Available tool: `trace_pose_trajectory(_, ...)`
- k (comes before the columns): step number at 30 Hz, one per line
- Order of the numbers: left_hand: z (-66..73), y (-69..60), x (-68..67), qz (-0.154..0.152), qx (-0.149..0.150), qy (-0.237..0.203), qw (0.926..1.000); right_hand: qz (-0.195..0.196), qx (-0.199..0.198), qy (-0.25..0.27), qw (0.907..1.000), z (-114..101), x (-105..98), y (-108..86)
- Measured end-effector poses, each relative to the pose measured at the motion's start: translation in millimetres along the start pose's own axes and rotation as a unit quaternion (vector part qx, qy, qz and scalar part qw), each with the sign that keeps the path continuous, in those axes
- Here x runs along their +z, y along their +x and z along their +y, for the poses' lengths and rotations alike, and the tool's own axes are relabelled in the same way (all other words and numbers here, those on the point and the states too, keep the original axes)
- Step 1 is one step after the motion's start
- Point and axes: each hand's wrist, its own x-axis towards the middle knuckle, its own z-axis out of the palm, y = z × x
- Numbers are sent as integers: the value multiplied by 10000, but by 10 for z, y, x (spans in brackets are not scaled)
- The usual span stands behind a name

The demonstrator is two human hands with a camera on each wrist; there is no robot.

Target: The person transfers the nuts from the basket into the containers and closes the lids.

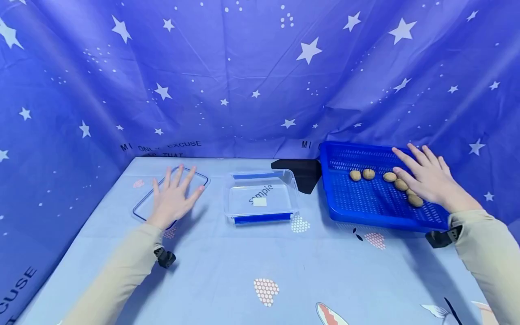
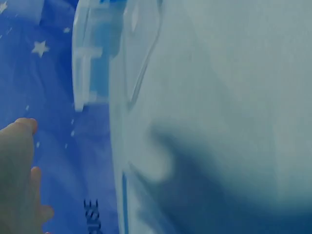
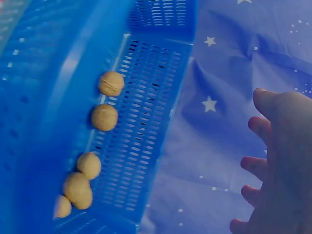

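With fingers spread, my left hand [image 1: 172,201] hovers over a clear lid [image 1: 142,205] with a blue seal, at the left of the table. My right hand [image 1: 431,178], fingers also extended, hangs above the right part of a blue plastic basket [image 1: 345,198]. Several walnuts [image 1: 368,174] lie on the basket floor, some partly hidden beneath that hand; the right wrist view shows walnuts [image 3: 105,117] too. Between the hands stands an open clear container [image 1: 243,205] with blue clips and a small pale square [image 1: 260,202] inside. Neither hand holds anything.
A black flat piece [image 1: 302,174] lies between the container and the basket. The table [image 1: 211,280] has a pale blue printed cloth. A blue star-patterned curtain [image 1: 243,76] rises behind it. Each wrist carries a small black camera [image 1: 164,257].
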Motion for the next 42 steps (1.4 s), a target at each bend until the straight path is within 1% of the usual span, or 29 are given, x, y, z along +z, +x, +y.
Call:
trace_pose_trajectory(2, 83, 30, 64, -102, 149, -78, 9998, 7, -95, 15, 10000, -14, -61, 39)
trace_pose_trajectory(4, 173, 53, 126, -314, 312, -325, 9985, -38, -141, 55, 9999, -32, -116, 72)
trace_pose_trajectory(6, 256, 73, 183, -590, 513, -752, 9941, -102, -151, 107, 9998, -52, -164, 101)
trace_pose_trajectory(7, 293, 84, 211, -715, 620, -1029, 9902, -131, -151, 140, 9997, -62, -183, 115)
trace_pose_trajectory(9, 361, 110, 258, -913, 865, -1647, 9783, -150, -219, 198, 9995, -77, -209, 148)
trace_pose_trajectory(12, 426, 143, 311, -1134, 1099, -2371, 9586, -85, -361, 265, 9990, -90, -222, 196)
trace_pose_trajectory(14, 452, 163, 342, -1248, 1179, -2679, 9480, -15, -507, 270, 9983, -89, -218, 224)
trace_pose_trajectory(16, 467, 175, 375, -1367, 1179, -2908, 9396, 80, -630, 283, 9976, -84, -209, 241)
trace_pose_trajectory(19, 484, 183, 411, -1480, 1149, -3310, 9248, 223, -840, 300, 9958, -60, -197, 270)
trace_pose_trajectory(20, 489, 181, 415, -1548, 1082, -3479, 9183, 250, -880, 307, 9953, -51, -194, 284)
trace_pose_trajectory(21, 514, 169, 386, -1655, 990, -3757, 9064, 249, -892, 305, 9952, -42, -191, 299)
trace_pose_trajectory(24, 530, 175, 382, -1805, 796, -4478, 8721, 101, -797, 309, 9963, -35, -185, 350)
trace_pose_trajectory(26, 545, 183, 385, -1842, 635, -4858, 8521, -11, -721, 264, 9970, -40, -168, 384)
trace_pose_trajectory(27, 556, 187, 393, -1781, 623, -4993, 8456, -63, -694, 230, 9973, -40, -154, 403)
trace_pose_trajectory(29, 561, 194, 445, -1588, 579, -5069, 8453, -84, -694, 144, 9975, -53, -113, 439)
trace_pose_trajectory(30, 574, 188, 461, -1492, 563, -5076, 8467, -95, -731, 84, 9972, -56, -88, 459)
trace_pose_trajectory(32, 602, 166, 494, -1323, 558, -5064, 8502, -185, -761, 8, 9969, -66, -28, 497)
trace_pose_trajectory(34, 629, 135, 519, -1232, 592, -4982, 8562, -276, -821, -53, 9962, -73, 32, 532)
trace_pose_trajectory(35, 640, 119, 529, -1190, 632, -4874, 8627, -346, -831, -56, 9959, -72, 59, 546)
trace_pose_trajectory(39, 687, 81, 535, -1026, 777, -4212, 8978, -466, -829, -9, 9955, -68, 127, 599)
trace_pose_trajectory(40, 698, 81, 532, -979, 801, -4056, 9053, -473, -816, 19, 9955, -67, 133, 611)
trace_pose_trajectory(41, 706, 83, 533, -929, 833, -3928, 9111, -482, -792, 40, 9957, -68, 141, 623)
trace_pose_trajectory(42, 713, 86, 533, -902, 838, -3870, 9138, -489, -776, 56, 9958, -66, 145, 635)
